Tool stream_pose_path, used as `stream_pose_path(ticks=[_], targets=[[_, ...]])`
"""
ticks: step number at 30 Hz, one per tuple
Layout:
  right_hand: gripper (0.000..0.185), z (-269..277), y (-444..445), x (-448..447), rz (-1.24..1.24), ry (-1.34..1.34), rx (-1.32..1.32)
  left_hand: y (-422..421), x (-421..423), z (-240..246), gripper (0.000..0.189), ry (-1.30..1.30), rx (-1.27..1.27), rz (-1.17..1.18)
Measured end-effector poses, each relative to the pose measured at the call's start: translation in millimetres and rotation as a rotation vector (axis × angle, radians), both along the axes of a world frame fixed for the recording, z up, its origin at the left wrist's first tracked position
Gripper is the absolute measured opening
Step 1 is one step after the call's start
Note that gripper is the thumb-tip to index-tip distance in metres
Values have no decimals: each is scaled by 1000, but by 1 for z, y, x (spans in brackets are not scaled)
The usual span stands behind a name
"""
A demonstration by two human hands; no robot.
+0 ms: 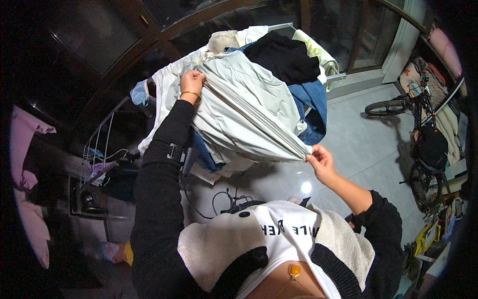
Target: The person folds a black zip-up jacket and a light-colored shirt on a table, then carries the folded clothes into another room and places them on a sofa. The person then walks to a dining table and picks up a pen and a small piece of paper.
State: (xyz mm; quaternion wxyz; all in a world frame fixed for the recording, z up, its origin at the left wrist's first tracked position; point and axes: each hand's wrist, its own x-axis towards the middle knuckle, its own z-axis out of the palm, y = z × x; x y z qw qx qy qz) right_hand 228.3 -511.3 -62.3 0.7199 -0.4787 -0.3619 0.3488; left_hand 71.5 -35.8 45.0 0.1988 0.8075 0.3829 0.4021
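A pale grey-white cloth garment [246,108] is stretched taut between my two hands, with straight folds running from one to the other. At its far left edge my left hand [192,83] pinches the fabric; a gold bangle circles that wrist. My right hand [320,160] grips the near right corner between thumb and fingers. Beneath and behind the cloth lie other clothes on a drying rack [336,77]: a black fuzzy garment [282,56], blue denim [310,108] and white fabric [164,86]. The garment's exact kind cannot be told.
A blue face mask [139,93] hangs at the rack's left. To the right a bicycle [418,123] stands on the grey tile floor [358,130]. Black cables [227,202] lie near my body. Dark-framed glass doors [239,18] rise behind, and pink cloth [28,149] hangs far left.
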Motion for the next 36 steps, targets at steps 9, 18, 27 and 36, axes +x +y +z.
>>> stream_pose_path(ticks=[9,18,27,36], targets=[[14,-4,6,22,-90,-242,-315,49,-14,-10,23,142,66,79],[22,140,146,68,-185,-1055,-13,80,-83,-34,70,308,-68,-42],[29,147,303,58,33,-1046,-208,34,-154,22,36,-223,-206,21],[48,161,339,81,-210,-1067,-280,10,-227,83,21,-164,258,179]])
